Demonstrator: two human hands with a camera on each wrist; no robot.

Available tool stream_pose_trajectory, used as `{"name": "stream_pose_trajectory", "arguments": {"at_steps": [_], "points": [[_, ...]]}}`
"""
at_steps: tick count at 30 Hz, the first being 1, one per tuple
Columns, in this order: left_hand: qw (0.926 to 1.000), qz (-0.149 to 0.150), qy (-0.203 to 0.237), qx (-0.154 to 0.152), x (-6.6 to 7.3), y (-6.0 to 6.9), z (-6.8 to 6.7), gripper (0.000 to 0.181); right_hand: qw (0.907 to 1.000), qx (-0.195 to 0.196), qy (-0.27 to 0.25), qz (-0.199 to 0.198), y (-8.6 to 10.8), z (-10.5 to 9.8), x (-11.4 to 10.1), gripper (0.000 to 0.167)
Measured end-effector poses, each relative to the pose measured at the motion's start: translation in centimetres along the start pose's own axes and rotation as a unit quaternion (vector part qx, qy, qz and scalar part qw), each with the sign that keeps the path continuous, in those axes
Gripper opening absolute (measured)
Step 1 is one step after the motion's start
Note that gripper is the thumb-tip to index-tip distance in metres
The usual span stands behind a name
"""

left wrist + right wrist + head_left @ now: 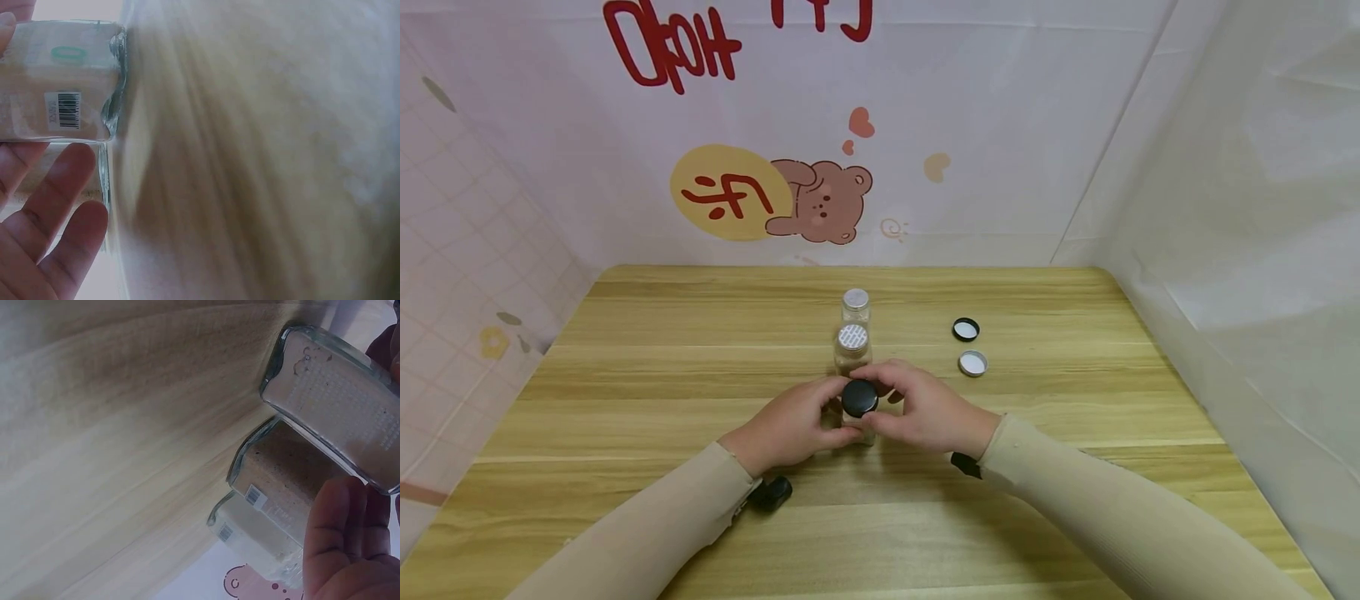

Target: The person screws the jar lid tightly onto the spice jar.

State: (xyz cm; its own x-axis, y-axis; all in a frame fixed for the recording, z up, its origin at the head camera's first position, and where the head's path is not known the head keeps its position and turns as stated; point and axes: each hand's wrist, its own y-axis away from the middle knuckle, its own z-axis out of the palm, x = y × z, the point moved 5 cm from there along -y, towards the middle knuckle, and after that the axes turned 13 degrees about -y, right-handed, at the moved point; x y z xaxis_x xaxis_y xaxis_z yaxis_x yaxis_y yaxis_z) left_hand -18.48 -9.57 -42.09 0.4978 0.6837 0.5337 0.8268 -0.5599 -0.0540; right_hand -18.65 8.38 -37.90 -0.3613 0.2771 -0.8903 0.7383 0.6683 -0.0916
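Observation:
A square glass jar with pale brown contents [37, 87] stands upright on the table, capped by a glossy black lid [860, 397]. My left hand [790, 423] grips the jar from the left, thumb in front and fingers behind. From the other side my right hand [931, 410] holds the lid's rim between thumb and fingers. Right behind stands a second jar [281, 465] with brownish contents and a white printed top [853, 337]. Farther back is a third jar [253, 537], its contents pale and its top silvery [855, 298].
On the right lie a black lid [966, 329] and a silver lid [973, 363], both with white insides up. The wooden table [700, 333] meets a printed sheet [1000, 125] at the back. More white sheeting [1247, 208] hangs along the right side.

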Motion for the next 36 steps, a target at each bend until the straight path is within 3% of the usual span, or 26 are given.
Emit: {"name": "stream_pose_trajectory", "arguments": {"at_steps": [6,14,21,29,36], "points": [[1.0,0.002,0.0,0.003,0.04,-0.03,0.04,0.041,0.9996,0.01,-0.008,0.024,-0.24,0.12,0.34,0.038],[1.0,0.003,0.0,0.003,0.07,0.0,0.06,0.045,0.9999,0.003,0.002,0.01,0.0,0.07,-0.02,0.054],[1.0,-0.003,0.005,-0.001,0.06,-0.04,0.09,0.041,0.9998,0.005,-0.007,0.02,-0.16,0.15,0.04,0.038],[1.0,0.003,0.003,-0.001,0.01,-0.04,0.12,0.046,1.0,-0.001,0.008,0.004,0.0,0.05,-0.15,0.054],[1.0,0.002,0.003,0.002,-0.04,-0.08,0.18,0.042,0.9998,0.004,-0.001,0.021,-0.01,0.06,0.02,0.04]]}}
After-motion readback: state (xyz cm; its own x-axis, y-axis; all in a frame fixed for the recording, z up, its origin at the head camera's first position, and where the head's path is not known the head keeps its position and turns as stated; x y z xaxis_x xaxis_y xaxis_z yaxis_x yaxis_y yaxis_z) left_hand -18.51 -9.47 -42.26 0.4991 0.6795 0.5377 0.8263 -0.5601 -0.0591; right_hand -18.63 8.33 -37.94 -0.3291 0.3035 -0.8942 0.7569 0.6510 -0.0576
